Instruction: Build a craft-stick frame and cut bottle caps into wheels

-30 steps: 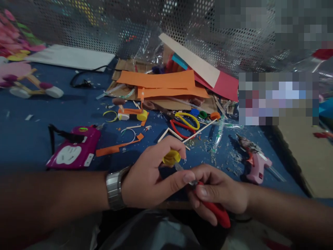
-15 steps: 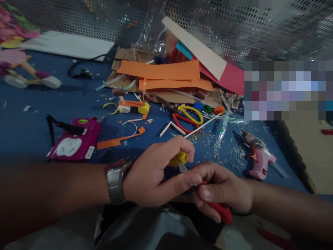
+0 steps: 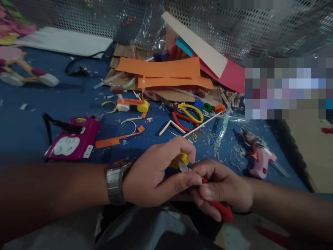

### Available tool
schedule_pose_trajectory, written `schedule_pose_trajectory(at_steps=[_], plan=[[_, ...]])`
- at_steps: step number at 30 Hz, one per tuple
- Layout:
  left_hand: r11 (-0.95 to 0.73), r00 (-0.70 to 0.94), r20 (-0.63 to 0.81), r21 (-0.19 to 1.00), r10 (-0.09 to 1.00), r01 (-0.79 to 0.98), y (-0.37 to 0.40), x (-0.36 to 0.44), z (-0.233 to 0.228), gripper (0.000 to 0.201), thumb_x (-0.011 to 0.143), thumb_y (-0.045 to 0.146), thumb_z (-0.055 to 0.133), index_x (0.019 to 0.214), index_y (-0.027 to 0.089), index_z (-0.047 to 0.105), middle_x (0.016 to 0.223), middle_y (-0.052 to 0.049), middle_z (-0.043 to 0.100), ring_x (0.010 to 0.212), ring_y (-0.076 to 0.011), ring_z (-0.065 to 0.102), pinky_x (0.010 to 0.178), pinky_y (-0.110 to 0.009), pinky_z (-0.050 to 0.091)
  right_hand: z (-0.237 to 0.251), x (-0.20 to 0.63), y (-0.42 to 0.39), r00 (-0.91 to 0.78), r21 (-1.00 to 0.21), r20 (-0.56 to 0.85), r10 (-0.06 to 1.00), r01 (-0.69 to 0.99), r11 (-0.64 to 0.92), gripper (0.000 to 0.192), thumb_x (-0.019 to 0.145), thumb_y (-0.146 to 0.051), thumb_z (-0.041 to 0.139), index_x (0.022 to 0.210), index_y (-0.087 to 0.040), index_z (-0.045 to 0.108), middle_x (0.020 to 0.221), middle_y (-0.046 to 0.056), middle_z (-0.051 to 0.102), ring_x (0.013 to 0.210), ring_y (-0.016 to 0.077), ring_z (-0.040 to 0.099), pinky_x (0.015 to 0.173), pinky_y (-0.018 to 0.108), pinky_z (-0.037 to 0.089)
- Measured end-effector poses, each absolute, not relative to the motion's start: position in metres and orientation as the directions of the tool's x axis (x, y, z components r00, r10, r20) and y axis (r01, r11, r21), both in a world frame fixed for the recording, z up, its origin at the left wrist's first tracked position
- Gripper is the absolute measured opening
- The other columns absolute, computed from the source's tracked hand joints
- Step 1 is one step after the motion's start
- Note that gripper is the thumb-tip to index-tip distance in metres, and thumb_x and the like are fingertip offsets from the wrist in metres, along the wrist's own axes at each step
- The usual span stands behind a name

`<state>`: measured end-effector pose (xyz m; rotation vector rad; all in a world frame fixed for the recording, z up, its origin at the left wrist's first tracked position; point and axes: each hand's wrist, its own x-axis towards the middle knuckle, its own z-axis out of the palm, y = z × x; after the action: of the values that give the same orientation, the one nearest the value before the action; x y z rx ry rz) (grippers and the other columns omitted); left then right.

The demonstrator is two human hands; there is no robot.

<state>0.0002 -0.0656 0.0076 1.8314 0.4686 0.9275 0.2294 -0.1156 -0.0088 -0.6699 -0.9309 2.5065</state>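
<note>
The scene is dim, with an underexposed, noisy look. Light falls weakly from above and ahead, brightest on the orange paper strips (image 3: 158, 67) and glinting off the clear plastic wrap (image 3: 153, 33). The near forearms sink into murky shadow. Straight lines bow at the edges, and a pixelated block covers the right side.

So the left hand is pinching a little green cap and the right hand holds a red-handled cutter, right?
Not quite. In the head view the cap pinched by the left hand is yellow, not green. The rest holds: the right hand grips a red-handled cutter, its blade at the cap.
</note>
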Motion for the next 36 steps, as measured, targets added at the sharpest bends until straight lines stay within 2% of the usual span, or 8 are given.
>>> schedule_pose_trajectory(at_steps=[5,16,22,26,30,36], plan=[[-0.322,0.614,0.319,0.94,0.722,-0.11,-0.0687,0.0004,0.0079,0.026,0.101,0.032,0.076,0.11,0.023,0.054,0.076,0.009,0.051,0.057,-0.0086,0.045,0.053,-0.024,0.038,-0.0091,0.2301,-0.1153,-0.804,-0.7,-0.286,0.522,-0.197,-0.686,0.041,0.101,-0.054,0.079,0.09,-0.016,0.067,0.055,-0.006,0.058,0.041,0.007,0.049,0.042,0.015,0.041],[-0.368,0.57,0.367,0.922,0.735,-0.119,-0.0682,0.0006,0.0048,0.031,0.096,0.027,0.081,0.111,0.024,0.054,0.082,0.007,0.052,0.058,-0.0083,0.046,0.054,-0.024,0.041,-0.0068,0.2308,-0.1123,-0.817,-0.705,-0.284,0.502,-0.177,-0.687,0.04,0.101,-0.053,0.08,0.09,-0.016,0.067,0.054,-0.007,0.058,0.041,0.0068,0.049,0.043,0.015,0.04],[-0.453,0.515,0.425,0.888,0.744,-0.078,-0.0639,0.001,0.0059,0.032,0.096,0.035,0.083,0.11,0.023,0.057,0.091,0.003,0.056,0.067,-0.0105,0.052,0.061,-0.026,0.048,-0.0085,0.2293,-0.115,-0.804,-0.67,-0.307,0.51,-0.198,-0.716,0.041,0.099,-0.053,0.082,0.09,-0.016,0.067,0.056,-0.006,0.059,0.04,0.006,0.047,0.041,0.014,0.039],[-0.472,0.534,0.426,0.88,0.73,-0.056,-0.0639,0.0005,0.0051,0.031,0.101,0.042,0.079,0.111,0.023,0.056,0.087,0.003,0.057,0.064,-0.0111,0.051,0.057,-0.027,0.045,-0.0103,0.2297,-0.1161,-0.8,-0.669,-0.296,0.521,-0.216,-0.711,0.041,0.102,-0.053,0.078,0.091,-0.015,0.067,0.055,-0.006,0.059,0.039,0.0058,0.047,0.041,0.014,0.039],[-0.483,0.558,0.436,0.873,0.706,-0.072,-0.067,0.0009,0.0039,0.032,0.104,0.048,0.075,0.108,0.024,0.055,0.077,0.005,0.055,0.059,-0.0116,0.048,0.053,-0.027,0.041,-0.0126,0.2315,-0.1153,-0.838,-0.668,-0.28,0.468,-0.18,-0.722,0.039,0.102,-0.051,0.077,0.09,-0.015,0.068,0.055,-0.005,0.061,0.039,0.007,0.05,0.039,0.014,0.04],[-0.507,0.58,0.482,0.851,0.656,-0.135,-0.0681,0.0017,0.0016,0.03,0.104,0.046,0.075,0.106,0.022,0.057,0.083,0.003,0.06,0.062,-0.0104,0.051,0.056,-0.025,0.042,-0.0163,0.2316,-0.1157,-0.854,-0.67,-0.262,0.45,-0.175,-0.721,0.04,0.101,-0.052,0.078,0.09,-0.015,0.067,0.056,-0.005,0.062,0.039,0.0069,0.051,0.041,0.015,0.042]])
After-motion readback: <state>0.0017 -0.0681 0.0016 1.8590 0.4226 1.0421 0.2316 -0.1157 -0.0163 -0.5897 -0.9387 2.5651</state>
